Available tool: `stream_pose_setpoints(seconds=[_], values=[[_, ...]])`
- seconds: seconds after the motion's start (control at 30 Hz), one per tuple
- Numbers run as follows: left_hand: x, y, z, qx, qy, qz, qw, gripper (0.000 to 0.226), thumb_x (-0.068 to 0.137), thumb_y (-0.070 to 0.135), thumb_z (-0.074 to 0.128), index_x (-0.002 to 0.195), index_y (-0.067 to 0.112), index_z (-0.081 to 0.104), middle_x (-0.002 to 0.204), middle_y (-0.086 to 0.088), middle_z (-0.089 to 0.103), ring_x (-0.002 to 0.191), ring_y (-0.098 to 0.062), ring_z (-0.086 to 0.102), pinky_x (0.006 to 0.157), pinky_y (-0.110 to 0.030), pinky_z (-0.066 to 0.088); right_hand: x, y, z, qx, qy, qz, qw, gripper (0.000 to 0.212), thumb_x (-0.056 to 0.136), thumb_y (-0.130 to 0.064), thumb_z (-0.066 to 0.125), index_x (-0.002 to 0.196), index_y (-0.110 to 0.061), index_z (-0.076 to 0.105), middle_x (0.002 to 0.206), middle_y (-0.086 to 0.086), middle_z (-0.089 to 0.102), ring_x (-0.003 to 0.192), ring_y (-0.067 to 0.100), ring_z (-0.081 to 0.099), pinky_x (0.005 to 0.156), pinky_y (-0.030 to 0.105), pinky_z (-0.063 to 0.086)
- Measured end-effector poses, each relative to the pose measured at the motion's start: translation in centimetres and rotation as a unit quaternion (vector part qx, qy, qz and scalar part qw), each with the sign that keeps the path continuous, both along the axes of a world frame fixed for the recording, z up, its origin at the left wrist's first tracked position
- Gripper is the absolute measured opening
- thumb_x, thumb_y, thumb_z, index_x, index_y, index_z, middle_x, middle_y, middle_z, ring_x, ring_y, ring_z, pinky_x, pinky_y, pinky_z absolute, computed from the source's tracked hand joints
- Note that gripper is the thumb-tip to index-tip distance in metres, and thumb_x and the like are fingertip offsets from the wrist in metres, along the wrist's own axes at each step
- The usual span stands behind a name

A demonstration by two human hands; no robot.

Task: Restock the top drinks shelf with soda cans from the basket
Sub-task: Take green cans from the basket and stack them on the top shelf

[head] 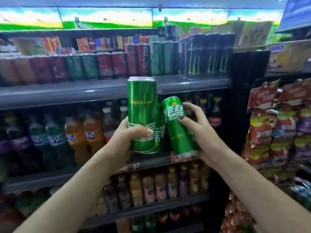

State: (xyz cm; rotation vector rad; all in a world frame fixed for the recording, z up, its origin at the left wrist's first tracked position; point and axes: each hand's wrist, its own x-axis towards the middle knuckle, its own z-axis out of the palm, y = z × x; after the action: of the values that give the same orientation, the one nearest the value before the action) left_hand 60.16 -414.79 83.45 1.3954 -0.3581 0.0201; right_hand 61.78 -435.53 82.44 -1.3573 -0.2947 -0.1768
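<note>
**Q:** Soda cans were where, relative to the hands and the top drinks shelf (193, 81)?

**A:** Two green cans were in plain view, raised in front of the cooler, below the shelf lip and nearer than it. The tall can (142, 113) stood upright in the left hand (129, 133), fingers and thumb curled round its lower part; its long axis ran vertical, its rim up and level with the shelf edge. A further green can (159, 130) appeared to sit just behind it in the same grip, though mostly hidden.

**Q:** And the right hand (198, 130)?

**A:** It curled round the second can (178, 126) at mid-body, thumb across the label. That can tilted, top leaning left toward the tall can, base lower and to the right, so the two nearly touched.

**Q:** Which relation governed the coming move?

**A:** Probably height and depth: the green can row (161, 58) on the shelf lay up and farther back from both hands. The left can seemed nearer to it and already upright; the right can would likely need righting first.

**Q:** The basket?

**A:** Not in view
</note>
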Motion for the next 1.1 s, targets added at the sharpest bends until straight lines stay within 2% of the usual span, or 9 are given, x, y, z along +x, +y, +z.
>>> stream_pose_setpoints(seconds=[0.2, 0.3, 0.4, 0.53, 0.67, 0.73, 0.8, 0.93, 1.1], values=[[2.9, 1.1, 6.3, 0.032, -0.061, 0.019, 0.997, 0.084, 0.049, 0.026, 0.076, 0.125, -0.003, 0.057, 0.096, -0.017, 0.066, 0.082, -0.032, 0.065, 0.075, -0.043, 0.057, 2.5, 0.4, 7.9, 0.052, 0.011, 0.063, 0.997, 0.028, 0.105, -0.018, 0.047, 0.124, -0.033, 0.062, 0.122, 0.009, 0.065, 0.086, 0.034, 0.064, 0.071, 0.045, 0.058], [4.5, 1.2, 10.7, 0.028, -0.091, 0.022, 0.995, 0.069, 0.047, 0.028, 0.074, 0.109, 0.001, 0.057, 0.081, -0.006, 0.063, 0.069, -0.021, 0.063, 0.063, -0.031, 0.055, 3.5, 0.2, 12.1, 0.103, 0.045, 0.142, 0.983, 0.032, 0.096, -0.021, 0.062, 0.128, -0.018, 0.058, 0.119, 0.013, 0.058, 0.093, 0.031, 0.057, 0.086, 0.045, 0.053], [6.6, 1.6, 14.6, 0.051, -0.134, 0.032, 0.989, 0.070, 0.050, 0.031, 0.075, 0.111, 0.006, 0.054, 0.078, 0.000, 0.060, 0.063, -0.015, 0.061, 0.054, -0.029, 0.053, 5.1, 0.1, 15.4, 0.019, 0.030, 0.138, 0.990, 0.054, 0.085, -0.006, 0.067, 0.135, -0.016, 0.054, 0.126, 0.009, 0.055, 0.101, 0.029, 0.057, 0.098, 0.047, 0.049], [10.4, 2.3, 17.8, 0.078, -0.154, 0.068, 0.983, 0.060, 0.066, 0.026, 0.076, 0.120, 0.013, 0.053, 0.089, -0.002, 0.063, 0.063, -0.012, 0.065, 0.056, -0.030, 0.054, 7.2, 1.2, 18.9, -0.180, -0.003, 0.067, 0.981, 0.072, 0.083, 0.004, 0.063, 0.144, -0.031, 0.049, 0.129, 0.006, 0.050, 0.090, 0.019, 0.064, 0.062, 0.027, 0.056], [14.2, 2.7, 18.7, 0.101, -0.149, 0.084, 0.980, 0.070, 0.069, 0.028, 0.078, 0.132, 0.014, 0.051, 0.099, -0.007, 0.066, 0.070, -0.017, 0.068, 0.057, -0.031, 0.054, 9.3, 2.0, 22.1, -0.419, -0.052, -0.034, 0.906, 0.087, 0.077, 0.003, 0.071, 0.149, -0.035, 0.040, 0.128, 0.002, 0.039, 0.094, 0.016, 0.057, 0.064, 0.029, 0.051], [15.8, 2.7, 18.5, 0.118, -0.144, 0.093, 0.978, 0.065, 0.068, 0.030, 0.079, 0.126, 0.016, 0.054, 0.104, -0.009, 0.067, 0.077, -0.020, 0.068, 0.061, -0.032, 0.056, 11.1, 2.4, 23.1, -0.495, -0.063, -0.072, 0.864, 0.083, 0.072, -0.002, 0.076, 0.145, -0.024, 0.043, 0.122, 0.006, 0.047, 0.081, 0.015, 0.058, 0.058, 0.030, 0.049], [17.1, 2.6, 18.3, 0.115, -0.135, 0.103, 0.979, 0.053, 0.070, 0.028, 0.080, 0.117, 0.019, 0.057, 0.108, -0.011, 0.069, 0.081, -0.022, 0.068, 0.064, -0.032, 0.056, 12.9, 2.7, 23.7, -0.528, -0.061, -0.113, 0.839, 0.066, 0.069, -0.008, 0.078, 0.130, -0.008, 0.053, 0.102, 0.008, 0.058, 0.067, 0.014, 0.056, 0.049, 0.025, 0.046], [19.3, 2.2, 17.7, 0.147, -0.118, 0.087, 0.978, 0.061, 0.070, 0.031, 0.081, 0.124, 0.019, 0.056, 0.111, -0.013, 0.071, 0.085, -0.025, 0.070, 0.069, -0.038, 0.058, 16.0, 2.7, 23.7, -0.501, -0.064, -0.164, 0.847, 0.042, 0.071, -0.021, 0.085, 0.105, -0.003, 0.068, 0.100, 0.011, 0.069, 0.070, 0.021, 0.068, 0.046, 0.022, 0.052], [20.9, 1.6, 16.9, 0.137, -0.104, 0.074, 0.982, 0.057, 0.062, 0.031, 0.084, 0.115, 0.020, 0.064, 0.096, -0.009, 0.074, 0.084, -0.029, 0.071, 0.087, -0.055, 0.060, 18.5, 3.1, 22.6, -0.501, -0.104, -0.280, 0.812, 0.064, 0.067, -0.037, 0.087, 0.114, -0.001, 0.064, 0.113, 0.007, 0.058, 0.087, 0.023, 0.062, 0.057, 0.027, 0.048]])
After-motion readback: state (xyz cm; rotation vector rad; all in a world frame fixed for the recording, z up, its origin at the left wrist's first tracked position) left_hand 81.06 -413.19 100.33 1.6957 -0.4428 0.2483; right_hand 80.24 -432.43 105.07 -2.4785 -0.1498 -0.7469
